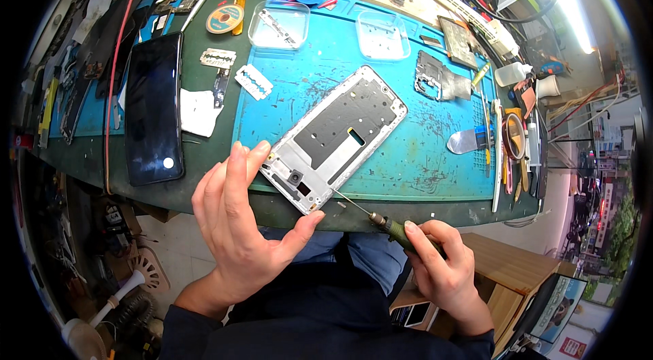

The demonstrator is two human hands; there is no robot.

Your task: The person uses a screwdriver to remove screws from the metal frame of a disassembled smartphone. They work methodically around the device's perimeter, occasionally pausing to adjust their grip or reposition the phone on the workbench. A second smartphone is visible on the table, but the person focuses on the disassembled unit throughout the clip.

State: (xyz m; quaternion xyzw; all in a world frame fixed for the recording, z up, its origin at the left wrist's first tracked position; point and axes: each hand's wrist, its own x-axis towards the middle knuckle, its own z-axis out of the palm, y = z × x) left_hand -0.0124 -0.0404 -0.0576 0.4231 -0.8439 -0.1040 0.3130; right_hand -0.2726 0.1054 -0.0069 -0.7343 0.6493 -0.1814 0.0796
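A bare silver phone frame (320, 146) with a dark grey backing lies slanted on the blue work mat (435, 156), its near end reaching over the front edge of the mat. My left hand (238, 214) spans that end, fingers stretched out and thumb apart, with the fingertips at its left corner and the thumb by its lower corner. In my right hand (442, 261) is a green-handled screwdriver (394, 227), pinched between thumb and fingers. The thin shaft points up and left, and its tip meets the frame's lower right edge.
A dark phone screen (155, 108) lies on the left. Razor blades (254, 82), a solder spool (224, 19) and two clear plastic boxes (279, 25) sit behind. To the right are a removed phone part (439, 76), a blue-handled scraper (469, 140) and several hand tools (515, 139).
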